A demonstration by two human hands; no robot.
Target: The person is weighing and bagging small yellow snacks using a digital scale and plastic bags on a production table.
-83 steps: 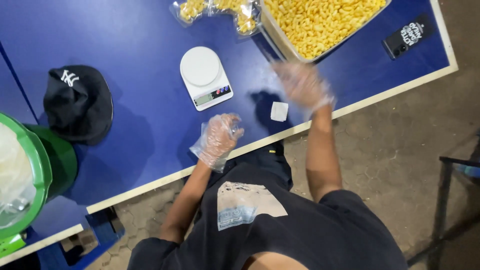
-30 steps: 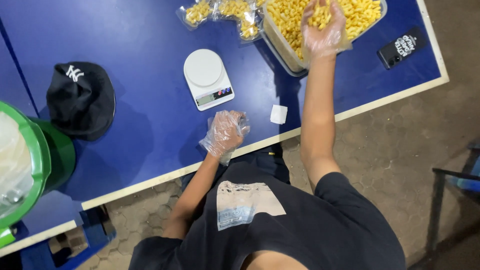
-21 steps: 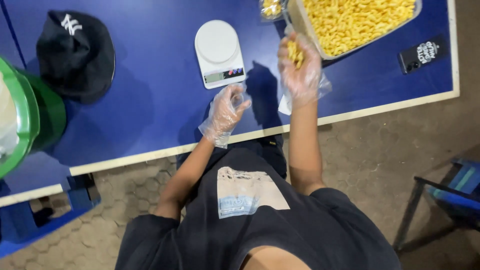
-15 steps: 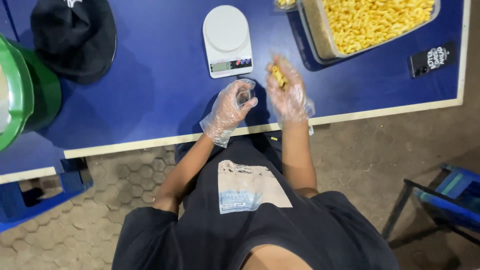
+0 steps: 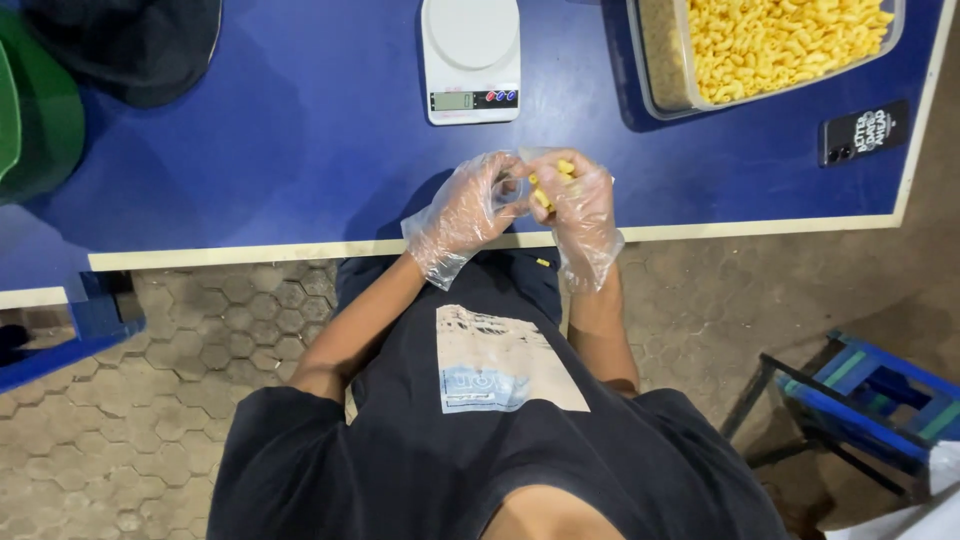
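Both my hands wear clear plastic gloves and meet over the near edge of the blue table (image 5: 250, 150). My left hand (image 5: 465, 205) pinches a small clear plastic bag (image 5: 508, 180) at its mouth. My right hand (image 5: 578, 205) is closed on a handful of yellow curled snacks (image 5: 548, 185), pressed right against the bag. A white kitchen scale (image 5: 470, 55) stands just beyond my hands. A clear tub of the same yellow snacks (image 5: 780, 45) sits at the far right of the table.
A black phone (image 5: 863, 132) lies near the table's right edge. A black cap (image 5: 130, 45) and a green bucket (image 5: 40, 115) are at the far left. A blue stool (image 5: 870, 400) stands on the paved floor to my right.
My right hand scooped snacks from the tub and carried them back to my left hand and the bag. The view has tilted down toward my body.
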